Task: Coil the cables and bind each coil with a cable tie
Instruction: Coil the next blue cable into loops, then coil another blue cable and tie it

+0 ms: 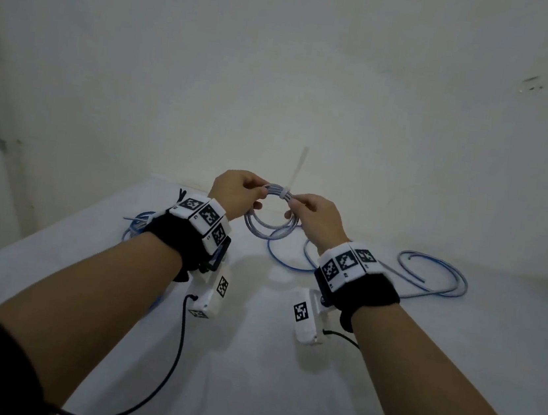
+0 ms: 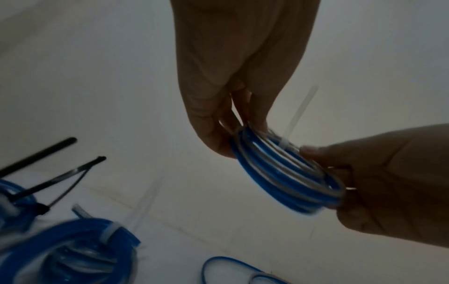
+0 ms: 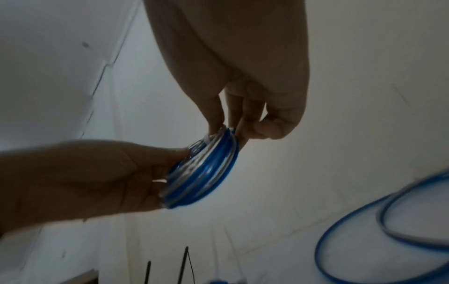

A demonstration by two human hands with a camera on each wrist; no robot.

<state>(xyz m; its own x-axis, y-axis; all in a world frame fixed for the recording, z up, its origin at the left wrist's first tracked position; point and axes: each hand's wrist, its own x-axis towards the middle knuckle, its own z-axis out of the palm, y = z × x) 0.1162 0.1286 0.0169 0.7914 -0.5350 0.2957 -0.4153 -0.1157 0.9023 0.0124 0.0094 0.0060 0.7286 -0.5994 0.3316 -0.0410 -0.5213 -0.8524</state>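
A small coil of blue and clear cable (image 1: 269, 222) is held up above the white table (image 1: 247, 359) between both hands. My left hand (image 1: 260, 193) grips the coil's upper left rim, fingers curled round the strands (image 2: 218, 142). My right hand (image 1: 291, 206) pinches the rim on the right (image 3: 233, 126), just beside a white cable tie (image 1: 296, 172) that wraps the coil, its tail pointing up. In the left wrist view the coil (image 2: 286, 173) and tie (image 2: 298, 115) sit between both hands. The right wrist view shows the coil (image 3: 204, 173) edge-on.
Bound blue coils (image 2: 73, 242) lie at the table's left, one with a white tie, beside black ties (image 2: 48, 153). Loose blue cable (image 1: 430, 274) sprawls on the right, and another loop (image 1: 287, 254) lies under the hands. White walls close in behind.
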